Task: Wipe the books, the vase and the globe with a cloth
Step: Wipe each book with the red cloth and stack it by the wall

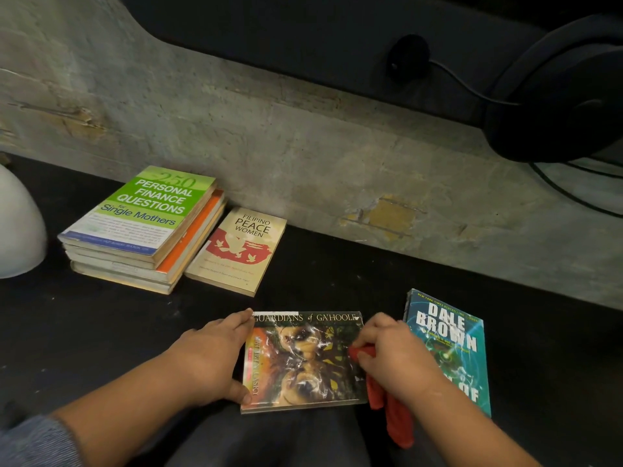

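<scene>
A plastic-covered paperback, Guardians of Ga'Hoole (pixel 305 360), lies at the front edge of the black surface. My left hand (pixel 210 358) grips its left side, thumb at the lower corner. My right hand (pixel 394 360) holds a red cloth (pixel 391 412) against the book's right edge; the cloth hangs down below the hand. A teal Dale Brown book (pixel 451 352) lies just right of my right hand. Further back left stands a stack of books (pixel 141 230) topped by a green-and-white cover, with a cream Filipino Peace Women book (pixel 237 251) beside it.
A white rounded object (pixel 17 227) sits at the far left edge. A rough concrete wall (pixel 303 156) runs behind the books. Black headphones (pixel 553 96) with a cable hang at the upper right. Bare black surface (pixel 337 274) lies between the book groups.
</scene>
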Demonstrator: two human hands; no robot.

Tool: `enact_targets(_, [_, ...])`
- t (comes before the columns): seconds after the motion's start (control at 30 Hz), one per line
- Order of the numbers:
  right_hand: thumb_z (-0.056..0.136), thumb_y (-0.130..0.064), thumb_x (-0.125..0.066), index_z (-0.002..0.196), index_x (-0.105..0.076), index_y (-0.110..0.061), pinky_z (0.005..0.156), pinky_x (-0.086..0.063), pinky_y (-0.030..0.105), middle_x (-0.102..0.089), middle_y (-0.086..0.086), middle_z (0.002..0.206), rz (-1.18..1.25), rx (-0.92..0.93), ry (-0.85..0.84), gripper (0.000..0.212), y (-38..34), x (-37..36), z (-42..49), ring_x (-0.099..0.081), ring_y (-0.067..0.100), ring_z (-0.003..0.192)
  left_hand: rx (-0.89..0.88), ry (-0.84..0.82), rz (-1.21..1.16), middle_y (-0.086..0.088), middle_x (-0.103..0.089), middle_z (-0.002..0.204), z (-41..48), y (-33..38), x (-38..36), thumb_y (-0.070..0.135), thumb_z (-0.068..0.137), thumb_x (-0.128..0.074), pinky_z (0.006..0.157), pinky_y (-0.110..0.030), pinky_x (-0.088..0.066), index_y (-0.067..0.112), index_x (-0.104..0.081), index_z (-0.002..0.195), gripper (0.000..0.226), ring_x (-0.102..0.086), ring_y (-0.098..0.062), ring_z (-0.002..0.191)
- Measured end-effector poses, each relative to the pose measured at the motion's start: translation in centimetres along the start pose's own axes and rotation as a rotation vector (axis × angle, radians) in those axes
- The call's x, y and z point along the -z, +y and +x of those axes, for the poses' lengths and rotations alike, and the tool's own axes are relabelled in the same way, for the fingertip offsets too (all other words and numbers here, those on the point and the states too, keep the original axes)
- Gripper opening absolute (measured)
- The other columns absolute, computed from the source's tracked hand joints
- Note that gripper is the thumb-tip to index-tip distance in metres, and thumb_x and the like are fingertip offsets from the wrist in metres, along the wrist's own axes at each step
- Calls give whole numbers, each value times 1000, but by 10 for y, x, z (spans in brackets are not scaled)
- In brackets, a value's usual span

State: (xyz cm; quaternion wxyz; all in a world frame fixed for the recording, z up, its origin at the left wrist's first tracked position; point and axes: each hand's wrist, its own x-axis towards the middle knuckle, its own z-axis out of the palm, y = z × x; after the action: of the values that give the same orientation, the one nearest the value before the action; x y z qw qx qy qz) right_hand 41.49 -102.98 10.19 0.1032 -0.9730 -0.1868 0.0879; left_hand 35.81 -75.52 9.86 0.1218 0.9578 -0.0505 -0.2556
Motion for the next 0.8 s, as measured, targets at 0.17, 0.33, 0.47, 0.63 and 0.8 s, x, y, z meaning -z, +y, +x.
enact_targets(0.17, [95, -34, -53, 124, -63, -34, 96, -40, 24, -45, -16, 124, -31, 144, -59, 31, -24, -7, 4, -39, 13, 110, -1, 0, -4, 18, 12, 159, -1, 1, 1, 56, 70, -75, 116, -39, -27, 28, 3, 153, 117, -13, -13, 145])
enact_targets(0.33, [95, -33, -55, 123, -63, -35, 96, -41, 25, -44, -16, 122, -5, 26, 12, 30, -18, -2, 16, -41, 13, 112, 2, 3, -9, 18, 12, 159, -2, 1, 0, 56, 71, -74, 116, -39, -27, 28, 3, 153, 117, -12, -13, 146])
enact_targets(0.47, [94, -33, -57, 121, -65, -35, 92, -38, 20, -45, -20, 118, 25, 169, -82, 28, -28, -6, 16, -40, 10, 110, 2, -1, 0, 17, 13, 159, -2, 1, 1, 56, 71, -74, 117, -40, -26, 28, 4, 153, 116, -11, -13, 146])
enact_targets(0.63, [95, -32, -54, 123, -64, -34, 95, -42, 25, -45, -16, 121, 21, 59, 15, 29, -24, -6, 24, -42, 14, 111, 3, -9, 1, 17, 14, 159, -2, 1, 1, 56, 72, -73, 117, -40, -25, 28, 5, 154, 116, -10, -13, 146])
enact_targets(0.8, [92, -32, -59, 115, -68, -35, 95, -41, 22, -45, -20, 114, 97, 134, -96, 25, -26, -8, 23, -45, 9, 110, 5, -14, 7, 17, 15, 158, -2, 2, 2, 56, 72, -73, 117, -39, -24, 28, 5, 153, 116, -9, -12, 147])
